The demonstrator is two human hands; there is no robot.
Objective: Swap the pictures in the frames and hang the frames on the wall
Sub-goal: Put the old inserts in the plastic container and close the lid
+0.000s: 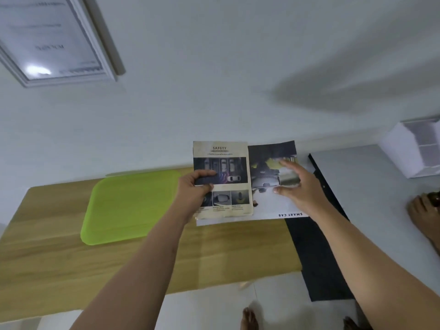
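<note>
My left hand point(196, 188) grips the left edge of a beige printed sheet headed SAFETY point(226, 167), held up over the right end of the wooden table point(142, 263). Under it lies a second picture point(269, 167), a dark car photo with the words SMART CAB along its lower edge. My right hand point(298, 186) rests flat on that picture with fingers spread. A white picture frame point(52, 39) with a document in it hangs on the wall at the upper left, tilted in this view. No other frame is in sight.
A lime-green tray point(128, 206) lies on the table left of the pictures. A black mat point(316, 253) covers the floor at the table's right end. A white box point(414, 148) sits by the wall on the right. Another person's bare foot point(423, 217) shows at the right edge, my own feet point(250, 320) below.
</note>
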